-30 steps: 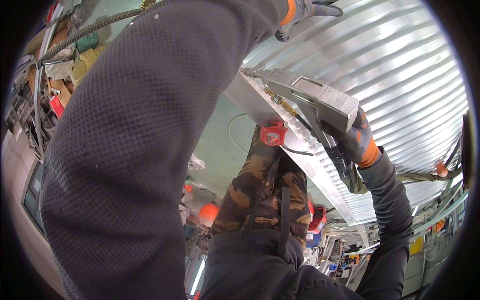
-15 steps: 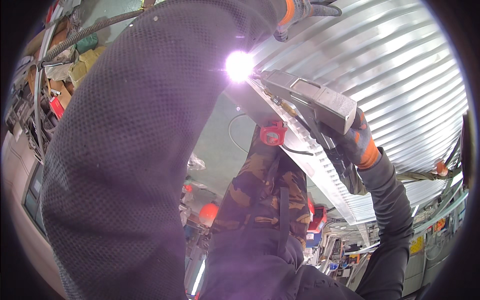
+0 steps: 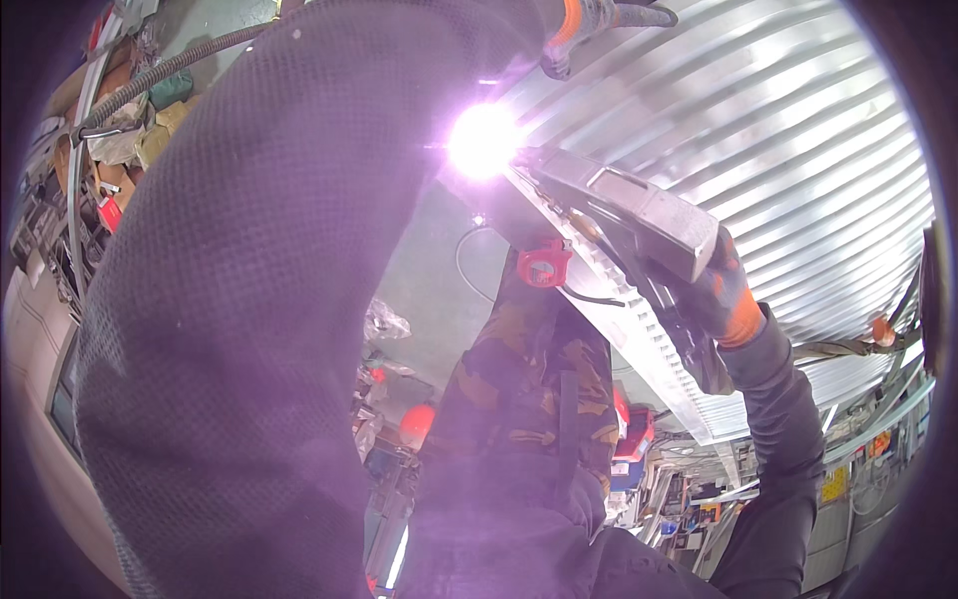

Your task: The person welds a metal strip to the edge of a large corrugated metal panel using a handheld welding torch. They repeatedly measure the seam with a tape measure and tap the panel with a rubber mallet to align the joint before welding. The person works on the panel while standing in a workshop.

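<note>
My right hand (image 3: 726, 295), in a grey and orange glove, is closed round the grip of a grey, boxy welding gun (image 3: 634, 205). A blinding white-violet glare (image 3: 484, 142) burns at the gun's nozzle, on the end of the metal edge, and hides the spot beneath it. The work is a large ribbed metal panel (image 3: 798, 150) with a straight flanged edge (image 3: 639, 344). At the top, past the sleeve, my gloved left hand (image 3: 584, 28) is at the panel, partly cut off. One finger looks stretched out, and I see nothing held in it.
A red ring-shaped fitting (image 3: 544, 267) with a dark cable sits by the panel edge, above my camouflage-clad leg (image 3: 529, 389). A ribbed hose (image 3: 170, 75) crosses at upper left. Cluttered goods (image 3: 120, 150) line the left, and an orange ball-like object (image 3: 417, 424) lies below.
The glare has grown larger and brighter, with more violet haze over the sleeve and legs. My right hand and the gun have shifted slightly right and down. The left hand is nearly still.
</note>
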Demonstrator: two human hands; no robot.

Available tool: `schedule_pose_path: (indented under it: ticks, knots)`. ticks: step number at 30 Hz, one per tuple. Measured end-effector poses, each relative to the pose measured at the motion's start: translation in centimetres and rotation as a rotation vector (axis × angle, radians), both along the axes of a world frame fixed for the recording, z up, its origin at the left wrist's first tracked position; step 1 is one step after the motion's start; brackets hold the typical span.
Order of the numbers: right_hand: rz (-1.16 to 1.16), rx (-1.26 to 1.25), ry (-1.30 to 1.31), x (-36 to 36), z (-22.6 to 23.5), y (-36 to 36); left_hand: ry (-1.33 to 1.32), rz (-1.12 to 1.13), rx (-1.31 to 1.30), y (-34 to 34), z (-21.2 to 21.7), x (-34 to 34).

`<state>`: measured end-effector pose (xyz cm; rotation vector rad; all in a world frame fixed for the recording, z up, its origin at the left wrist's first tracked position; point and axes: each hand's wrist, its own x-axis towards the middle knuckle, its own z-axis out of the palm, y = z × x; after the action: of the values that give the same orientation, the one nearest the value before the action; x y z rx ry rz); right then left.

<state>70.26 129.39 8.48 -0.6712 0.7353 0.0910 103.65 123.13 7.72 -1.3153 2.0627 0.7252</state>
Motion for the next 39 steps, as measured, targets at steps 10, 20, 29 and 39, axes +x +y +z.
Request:
schedule_pose_path:
  ticks: [10, 20, 29, 39]
  knots:
    - [0.122, -0.7, 0.186, -8.5, 8.5, -1.6, -0.006, -0.023, -0.122, 1.2, -0.6, -0.3]
    - [0.06, -1.724, 0.351, -11.6, -2.3, 6.1, 0.233, 0.218, -0.754, 9.3, -3.6, -1.9]
    - [-0.149, -1.409, 0.481, -14.8, -8.6, 7.2, 0.255, 1.024, -0.396, 30.9, 1.8, -15.8]
    - [0.171, -1.425, 0.368, -9.9, 0.7, 12.9, 0.53, 1.24, -0.162, 32.3, 0.8, -20.3]
